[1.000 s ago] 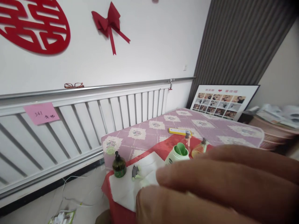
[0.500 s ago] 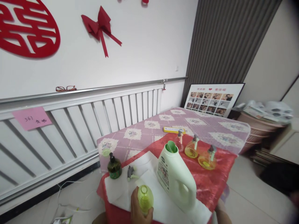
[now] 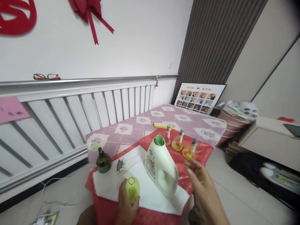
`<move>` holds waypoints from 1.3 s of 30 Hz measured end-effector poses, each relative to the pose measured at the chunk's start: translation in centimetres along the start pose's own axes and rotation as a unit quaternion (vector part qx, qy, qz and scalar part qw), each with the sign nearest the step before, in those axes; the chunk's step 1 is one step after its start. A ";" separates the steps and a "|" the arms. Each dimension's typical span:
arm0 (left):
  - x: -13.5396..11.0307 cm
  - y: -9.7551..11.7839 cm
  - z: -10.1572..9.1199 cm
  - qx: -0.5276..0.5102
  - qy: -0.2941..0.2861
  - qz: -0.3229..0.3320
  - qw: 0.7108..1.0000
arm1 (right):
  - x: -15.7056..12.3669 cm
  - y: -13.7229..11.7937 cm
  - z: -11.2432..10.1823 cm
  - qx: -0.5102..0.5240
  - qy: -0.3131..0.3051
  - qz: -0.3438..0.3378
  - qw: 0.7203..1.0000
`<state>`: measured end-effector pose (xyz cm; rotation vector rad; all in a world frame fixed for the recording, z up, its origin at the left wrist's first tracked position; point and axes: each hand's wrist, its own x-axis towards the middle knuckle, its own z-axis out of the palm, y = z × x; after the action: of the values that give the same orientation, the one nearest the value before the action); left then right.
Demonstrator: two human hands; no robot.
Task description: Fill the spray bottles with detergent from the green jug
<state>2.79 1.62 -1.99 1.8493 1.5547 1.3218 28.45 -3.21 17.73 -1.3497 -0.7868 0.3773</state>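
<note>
At the near edge of the table, my left hand (image 3: 127, 200) is wrapped round a yellow-green translucent spray bottle (image 3: 132, 189) with an open neck and no head on it. A grey and pale green spray head (image 3: 121, 166) lies on the white cloth (image 3: 150, 200) just beyond that bottle. My right hand (image 3: 199, 175) is raised at the right with its fingers apart and holds nothing. Between my hands a large pale green jug (image 3: 161, 168) stands upright on the cloth, with a green cup-like piece (image 3: 159, 140) in its mouth.
Three clear spray bottles, one with yellow liquid (image 3: 177, 144), stand on the red cloth (image 3: 150, 137) behind the jug. A dark green pump bottle (image 3: 103, 161) stands at the left, near a pale green lid (image 3: 95, 147). A radiator (image 3: 105, 109) runs along the wall.
My right hand has come up into view from the lower right. The view has turned to the right. My left hand keeps its hold on the spray bottle.
</note>
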 end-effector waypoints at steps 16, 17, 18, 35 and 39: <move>0.3 1.3 -0.7 -0.028 -0.022 -0.031 0.999 | -2.7 6.7 3.3 -0.157 -0.083 0.058 0.982; 0.3 1.3 -0.7 -0.028 -0.024 -0.029 0.999 | -2.4 6.6 3.4 -0.156 -0.086 0.054 0.982; 0.3 1.3 -0.7 -0.026 -0.026 -0.028 0.999 | -2.0 6.5 3.5 -0.154 -0.093 0.050 0.982; 0.4 0.9 -0.5 -0.038 -0.008 -0.046 0.998 | 4.1 -6.6 0.4 -0.316 -0.290 -0.058 0.902; 0.4 0.7 -0.6 -0.031 0.006 -0.044 0.999 | 4.1 -7.3 -0.2 -0.323 -0.383 -0.003 0.865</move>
<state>2.71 1.59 -0.98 1.7185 1.5652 1.3287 30.04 -2.26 25.87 -1.8367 -1.6894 0.7049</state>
